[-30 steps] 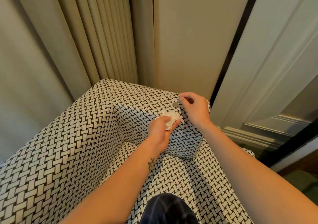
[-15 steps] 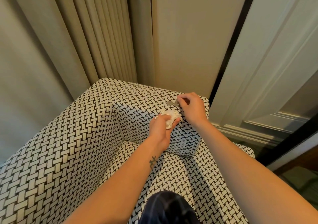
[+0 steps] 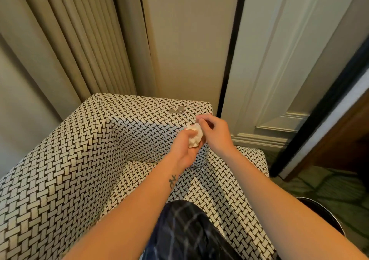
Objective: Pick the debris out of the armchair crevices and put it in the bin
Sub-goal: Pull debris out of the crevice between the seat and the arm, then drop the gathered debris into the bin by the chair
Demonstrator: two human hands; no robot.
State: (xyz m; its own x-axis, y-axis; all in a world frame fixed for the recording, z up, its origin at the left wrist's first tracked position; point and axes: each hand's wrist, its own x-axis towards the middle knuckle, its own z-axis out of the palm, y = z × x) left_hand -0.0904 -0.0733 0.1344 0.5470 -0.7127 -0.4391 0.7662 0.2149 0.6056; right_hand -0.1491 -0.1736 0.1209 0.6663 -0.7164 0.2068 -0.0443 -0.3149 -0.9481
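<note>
Debris, a crumpled white wad [image 3: 194,138], sits clamped in my left hand [image 3: 184,149] over the armchair's [image 3: 60,179] right armrest. My right hand [image 3: 214,132] is loosely curled just beside it, holding nothing I can see. Coins [image 3: 176,110] lie on the armrest top.

The woven black-and-white armchair [image 3: 65,179] carries three coins [image 3: 177,110] on its right armrest top, clustered and touching, near the outer edge.

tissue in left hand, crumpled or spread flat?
Crumpled: the tissue is a white wad gripped in the left hand, bunched, no flat sheet visible.
</note>
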